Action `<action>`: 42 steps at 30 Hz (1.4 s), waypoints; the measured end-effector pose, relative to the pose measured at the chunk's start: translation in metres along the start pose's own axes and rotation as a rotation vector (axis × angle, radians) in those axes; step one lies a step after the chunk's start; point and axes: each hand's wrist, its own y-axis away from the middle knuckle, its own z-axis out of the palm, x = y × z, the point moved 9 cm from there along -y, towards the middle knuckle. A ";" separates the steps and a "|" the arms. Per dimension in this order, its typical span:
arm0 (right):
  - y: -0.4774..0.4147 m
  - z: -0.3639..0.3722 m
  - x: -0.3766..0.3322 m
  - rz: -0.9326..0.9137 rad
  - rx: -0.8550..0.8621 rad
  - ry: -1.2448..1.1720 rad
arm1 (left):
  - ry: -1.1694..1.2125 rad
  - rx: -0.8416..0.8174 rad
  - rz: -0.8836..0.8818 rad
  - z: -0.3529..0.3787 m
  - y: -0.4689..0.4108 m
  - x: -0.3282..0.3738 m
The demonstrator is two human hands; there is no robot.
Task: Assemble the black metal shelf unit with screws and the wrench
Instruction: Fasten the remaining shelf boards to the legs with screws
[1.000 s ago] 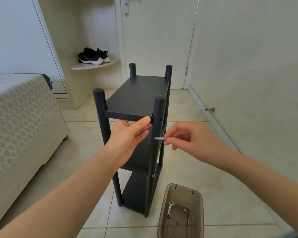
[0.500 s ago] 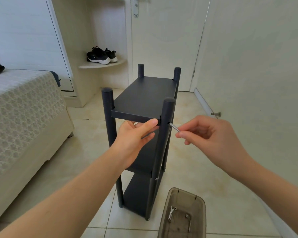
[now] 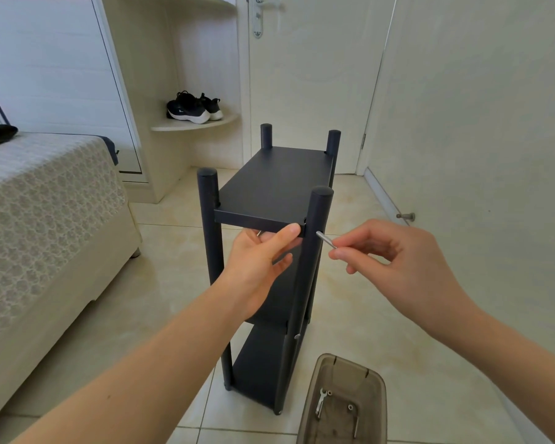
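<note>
Four posts carry the one black shelf unit [image 3: 269,187], standing on the floor at centre. The left hand [image 3: 257,267] grips its top shelf's near edge. The right hand [image 3: 391,261], at 3 o'clock, pinches one screw [image 3: 325,240], whose tip is just beside the near right post [image 3: 314,267]. One tray [image 3: 375,379] at 5 o'clock holds one wrench [image 3: 320,402]. Two shoes [image 3: 193,107] sit at 11 o'clock and a bed [image 3: 45,203] at 9.

Black shelf unit [image 3: 271,184], silver screw [image 3: 325,240] — cream-patterned bedspread [image 3: 45,200]

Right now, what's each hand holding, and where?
Right hand pinches the thin silver screw at its end; left hand grips black metal shelf at front edge.
</note>
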 end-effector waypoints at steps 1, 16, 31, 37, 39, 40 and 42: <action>0.001 -0.001 0.001 0.000 0.002 0.009 | 0.002 0.000 0.001 0.000 0.000 0.000; -0.002 0.000 0.009 0.033 0.030 0.020 | -0.024 -0.023 0.036 0.007 0.002 0.001; -0.005 0.004 0.005 -0.050 0.050 0.132 | -0.035 -0.034 0.075 0.010 0.005 0.006; -0.008 0.006 0.003 -0.134 0.036 0.184 | -0.028 -0.050 0.082 0.012 0.004 0.006; -0.008 0.006 0.003 -0.148 0.043 0.193 | -0.027 -0.052 0.084 0.013 0.004 0.005; -0.009 0.006 0.004 -0.151 0.049 0.196 | -0.028 -0.056 0.085 0.014 0.005 0.005; -0.010 0.006 0.004 -0.154 0.057 0.194 | -0.029 -0.069 0.086 0.015 0.005 0.005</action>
